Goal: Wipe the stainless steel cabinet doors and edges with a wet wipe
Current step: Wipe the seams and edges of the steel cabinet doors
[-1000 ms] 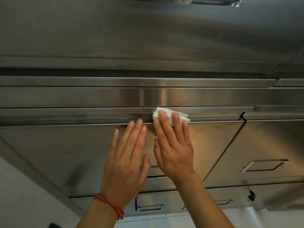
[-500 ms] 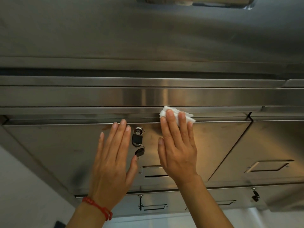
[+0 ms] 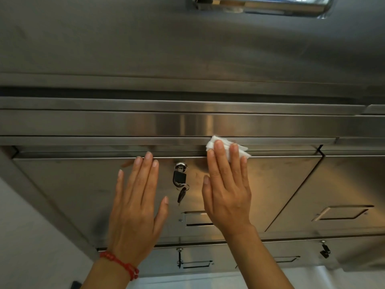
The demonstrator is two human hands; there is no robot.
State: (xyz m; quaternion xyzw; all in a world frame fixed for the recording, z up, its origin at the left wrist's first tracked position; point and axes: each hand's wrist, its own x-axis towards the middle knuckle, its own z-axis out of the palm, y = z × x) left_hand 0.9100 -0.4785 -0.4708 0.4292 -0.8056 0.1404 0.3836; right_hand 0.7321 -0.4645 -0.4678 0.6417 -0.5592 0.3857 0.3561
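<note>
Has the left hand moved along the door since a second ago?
Yes. The left hand slid left, off the lock and keys it covered earlier; both now show between the hands.

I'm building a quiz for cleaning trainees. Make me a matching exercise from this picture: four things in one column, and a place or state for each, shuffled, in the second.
Things:
1. white wet wipe
2. black-headed key
3. red beaded bracelet
4. left hand

Places or states:
A. sits in the door lock
B. around the left wrist
C. lies flat on the steel door, holding nothing
D. pressed on the door's top edge under the right hand's fingers

Pairs: 1-D, 2-A, 3-B, 4-C
</note>
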